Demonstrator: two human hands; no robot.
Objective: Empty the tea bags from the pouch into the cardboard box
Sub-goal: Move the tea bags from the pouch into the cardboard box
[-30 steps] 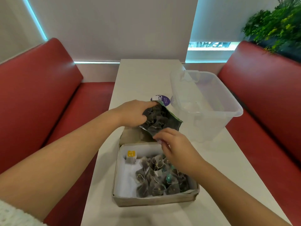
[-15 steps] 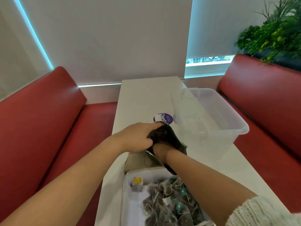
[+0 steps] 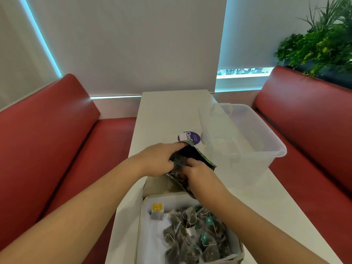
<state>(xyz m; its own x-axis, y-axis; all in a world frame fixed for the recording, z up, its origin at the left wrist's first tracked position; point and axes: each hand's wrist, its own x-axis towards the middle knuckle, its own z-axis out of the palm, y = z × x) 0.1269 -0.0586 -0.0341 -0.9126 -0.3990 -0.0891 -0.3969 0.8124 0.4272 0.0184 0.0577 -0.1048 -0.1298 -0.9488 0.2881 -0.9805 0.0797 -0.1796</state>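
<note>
The pouch [image 3: 192,155] is dark and glossy with a green edge. It is crumpled and held up over the table [image 3: 171,111], just above the far end of the cardboard box [image 3: 158,185]. The left hand [image 3: 158,161] grips its upper edge, fingers curled over the rim. The right hand [image 3: 202,174] has its fingers tucked into the open mouth. I can't tell whether they are pinching anything, since the pouch hides the fingertips.

A heap of dark mesh tea bags [image 3: 192,233] with strings and teal tags lies in the white-lined box. The picture's lower edge cuts off the near side of the box. The pouch partly covers a purple sticker [image 3: 192,137], so its lettering is only partly readable. A clear plastic tub [image 3: 257,145] stands just to the right.
</note>
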